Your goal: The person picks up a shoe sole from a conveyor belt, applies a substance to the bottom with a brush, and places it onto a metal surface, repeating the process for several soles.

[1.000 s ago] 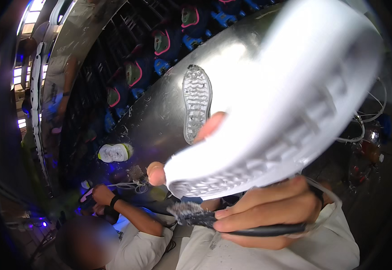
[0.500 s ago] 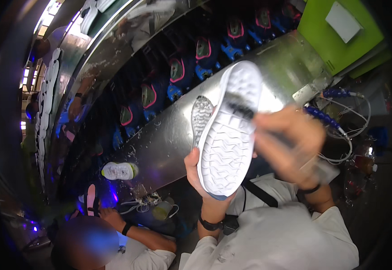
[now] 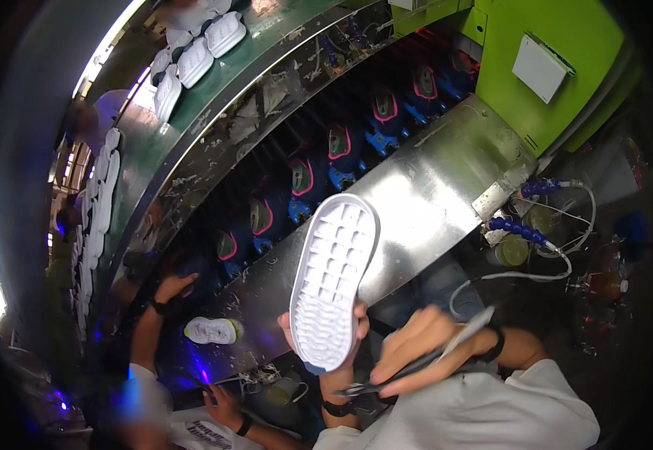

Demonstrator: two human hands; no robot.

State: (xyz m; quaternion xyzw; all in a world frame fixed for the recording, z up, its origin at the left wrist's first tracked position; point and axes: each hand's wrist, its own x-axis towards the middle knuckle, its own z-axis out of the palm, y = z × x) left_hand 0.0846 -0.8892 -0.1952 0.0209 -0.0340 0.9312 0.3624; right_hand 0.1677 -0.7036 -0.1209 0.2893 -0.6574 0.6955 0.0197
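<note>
My left hand [image 3: 362, 321] grips a white shoe sole [image 3: 329, 277] near its lower end and holds it up before the metal bench. Square recesses fill the sole's upper part, with wavy ridges lower down. A bit of dark blue [image 3: 315, 368] shows under its lower edge. To the right and below, my right hand [image 3: 425, 346] is closed around a slim brush-like tool [image 3: 355, 390], apart from the sole. The tool's dark end points left; a pale handle [image 3: 470, 327] sticks out past the fingers. Motion blurs this hand.
Behind the metal bench [image 3: 450, 176] runs a row of dark blue, pink-edged shoes [image 3: 302, 175]. A white-and-yellow sole [image 3: 212, 331] lies at the left. White soles [image 3: 194, 62] line a green conveyor [image 3: 255, 46]. Blue hoses [image 3: 518, 231] stand right; a co-worker's hand [image 3: 223, 409] is lower left.
The held sole has moved down and left and shows a differently patterned face. My right hand has drawn the tool off the sole, down and left. The grey-patterned sole on the bench no longer shows.
</note>
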